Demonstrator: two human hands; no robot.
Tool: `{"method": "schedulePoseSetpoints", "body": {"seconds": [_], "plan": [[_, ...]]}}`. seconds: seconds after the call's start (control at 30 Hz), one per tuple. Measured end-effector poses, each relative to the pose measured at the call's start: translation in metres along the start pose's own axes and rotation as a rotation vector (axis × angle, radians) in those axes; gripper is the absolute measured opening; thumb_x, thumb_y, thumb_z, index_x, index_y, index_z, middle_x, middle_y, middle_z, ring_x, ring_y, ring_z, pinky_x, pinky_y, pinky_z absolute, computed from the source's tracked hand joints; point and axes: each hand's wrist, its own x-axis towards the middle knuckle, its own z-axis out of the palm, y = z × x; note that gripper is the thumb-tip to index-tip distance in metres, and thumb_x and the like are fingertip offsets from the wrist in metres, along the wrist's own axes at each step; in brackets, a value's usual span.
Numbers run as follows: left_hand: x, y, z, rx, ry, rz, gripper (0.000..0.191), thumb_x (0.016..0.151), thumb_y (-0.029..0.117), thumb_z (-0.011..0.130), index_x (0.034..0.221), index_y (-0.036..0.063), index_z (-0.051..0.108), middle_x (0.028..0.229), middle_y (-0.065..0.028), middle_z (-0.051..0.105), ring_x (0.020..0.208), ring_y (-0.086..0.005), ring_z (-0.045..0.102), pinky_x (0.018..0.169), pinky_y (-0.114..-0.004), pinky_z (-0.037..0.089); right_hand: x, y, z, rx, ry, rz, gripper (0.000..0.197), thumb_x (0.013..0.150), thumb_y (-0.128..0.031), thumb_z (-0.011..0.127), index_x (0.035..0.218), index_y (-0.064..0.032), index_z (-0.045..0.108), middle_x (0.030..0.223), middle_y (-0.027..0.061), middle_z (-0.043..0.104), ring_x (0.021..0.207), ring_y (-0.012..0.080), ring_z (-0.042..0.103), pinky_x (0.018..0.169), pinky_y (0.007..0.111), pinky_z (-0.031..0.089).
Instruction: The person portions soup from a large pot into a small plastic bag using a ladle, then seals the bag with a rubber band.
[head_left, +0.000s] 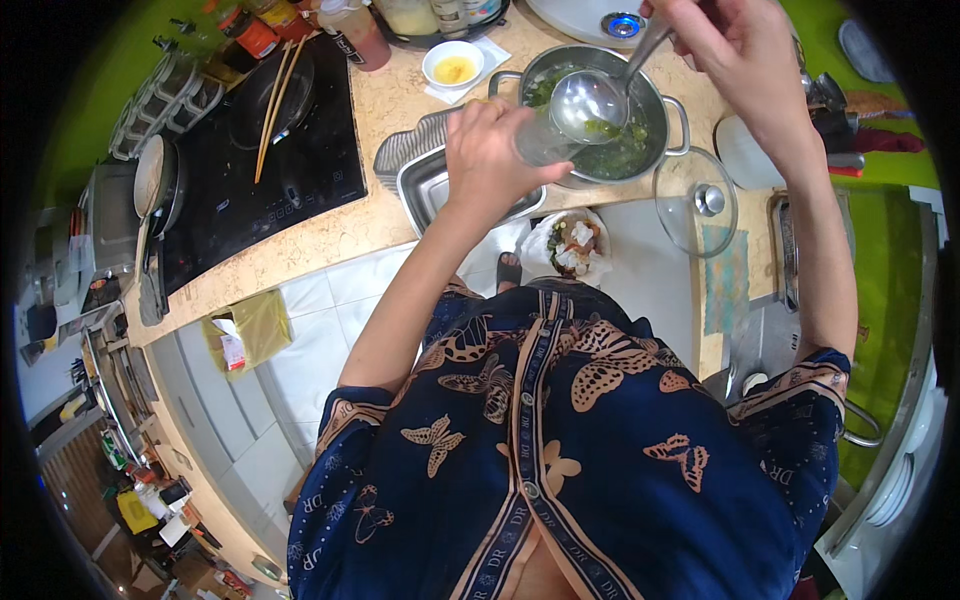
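Note:
My left hand (487, 154) is wrapped around a clear container (536, 142), which it holds tilted over the near left part of a steel pot (667, 135). Green leafy soup (622, 157) fills much of the pot. High on the right, my right hand (731, 60) grips the handle of a metal ladle (589, 105). The ladle's bowl is at the container's mouth, above the soup, with a bit of green leaf at its lower edge. Below my left hand lies a rectangular steel tray (424, 184) on a striped grey cloth (405, 146).
A glass lid (686, 202) overhangs the counter edge right of the pot. Behind the tray stands a white bowl of yellow liquid (454, 69). Chopsticks (274, 112) rest across a frying pan (289, 82) on the black cooktop (315, 172). A lined waste bin (574, 244) stands below the counter.

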Motion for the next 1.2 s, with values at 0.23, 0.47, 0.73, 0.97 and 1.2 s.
{"method": "schedulePoseSetpoints", "body": {"seconds": [0.23,0.47,0.73,0.97,1.2], "plan": [[-0.01,-0.005,-0.001,0.032,0.055,0.002,0.062,0.051,0.047,0.088,0.094,0.0049,0.07,0.089,-0.0041,0.063,0.088,-0.0217,0.06,0.082,-0.036,0.041,-0.02,-0.005,0.0,-0.162,-0.023,-0.223,0.018,0.092,-0.017,0.062,0.094,-0.0002,0.065,0.082,0.0054,0.068,0.065,0.011,0.057,0.059,0.024,0.044],[-0.034,-0.019,-0.004,-0.089,0.021,-0.134,0.065,0.053,0.045,0.089,0.1,0.0058,0.068,0.096,-0.0043,0.061,0.093,-0.0223,0.058,0.087,-0.037,0.039,-0.106,0.065,0.032,0.362,0.457,0.353,0.02,0.095,-0.017,0.061,0.086,-0.0003,0.067,0.087,0.0059,0.071,0.068,0.008,0.061,0.06,0.021,0.049],[-0.041,-0.025,-0.019,-0.2,0.012,-0.149,0.064,0.054,0.033,0.091,0.105,0.0028,0.068,0.099,-0.0072,0.062,0.094,-0.022,0.061,0.082,-0.034,0.049,-0.181,0.085,0.114,0.227,0.343,0.183,0.012,0.088,-0.003,0.064,0.1,0.0007,0.064,0.104,0.013,0.068,0.086,0.0204,0.065,0.07,0.03,0.053],[-0.043,-0.026,-0.022,-0.274,0.016,-0.148,0.059,0.057,0.025,0.091,0.105,0.0013,0.067,0.101,-0.0085,0.062,0.095,-0.0214,0.06,0.085,-0.034,0.049,-0.169,0.049,0.084,-0.087,0.351,-0.28,0.026,0.071,0.014,0.069,0.094,0.0029,0.063,0.107,0.0184,0.065,0.081,0.0285,0.065,0.069,0.034,0.053],[-0.042,-0.022,-0.024,-0.278,-0.018,-0.138,0.058,0.057,0.023,0.091,0.103,-0.0022,0.066,0.101,-0.0104,0.062,0.096,-0.0229,0.06,0.085,-0.035,0.049,-0.166,0.037,0.106,0.346,0.532,0.207,0.006,0.088,0.006,0.061,0.093,0.0061,0.062,0.095,0.0156,0.066,0.075,0.0158,0.065,0.062,0.024,0.054]]}}
